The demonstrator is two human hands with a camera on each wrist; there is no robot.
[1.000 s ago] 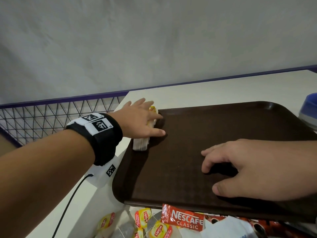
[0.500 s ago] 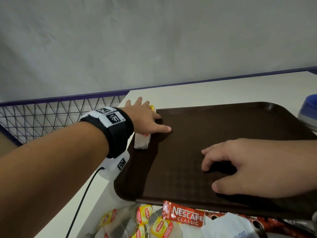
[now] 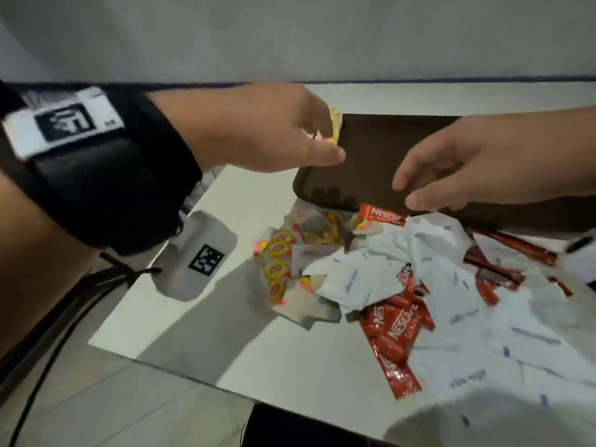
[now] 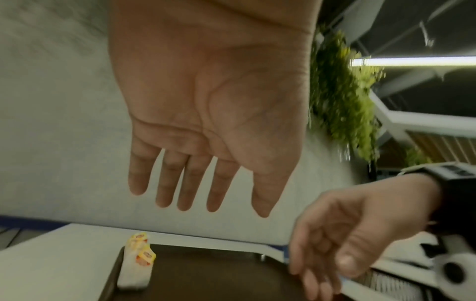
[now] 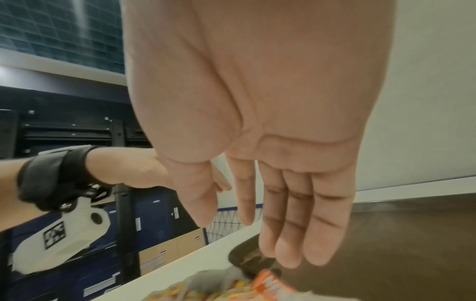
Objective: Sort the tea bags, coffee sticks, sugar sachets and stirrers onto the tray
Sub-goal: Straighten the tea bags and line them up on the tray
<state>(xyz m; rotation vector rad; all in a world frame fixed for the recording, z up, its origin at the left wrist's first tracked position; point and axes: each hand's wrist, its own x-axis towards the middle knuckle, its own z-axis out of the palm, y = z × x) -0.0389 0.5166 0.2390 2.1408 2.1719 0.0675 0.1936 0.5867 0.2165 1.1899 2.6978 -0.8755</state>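
We find both hands above the tray (image 3: 371, 175), holding nothing. Left hand (image 4: 206, 106): fingers straight, slightly spread. Right hand (image 5: 270, 132): fingers relaxed, close together. Tea bags (image 4: 137, 262) stand stacked at the tray's left edge. Mixed sachets (image 3: 371, 279) lie heaped on the bench (image 3: 225, 333), near side of the tray.

The left hand (image 3: 258, 127) covered most of the tea bag stack (image 3: 335, 125) at the tray's (image 3: 371, 150) ten o'clock corner. The right forearm hid the tray's three o'clock side. Motion smeared the sachet pile's (image 3: 371, 279) print.
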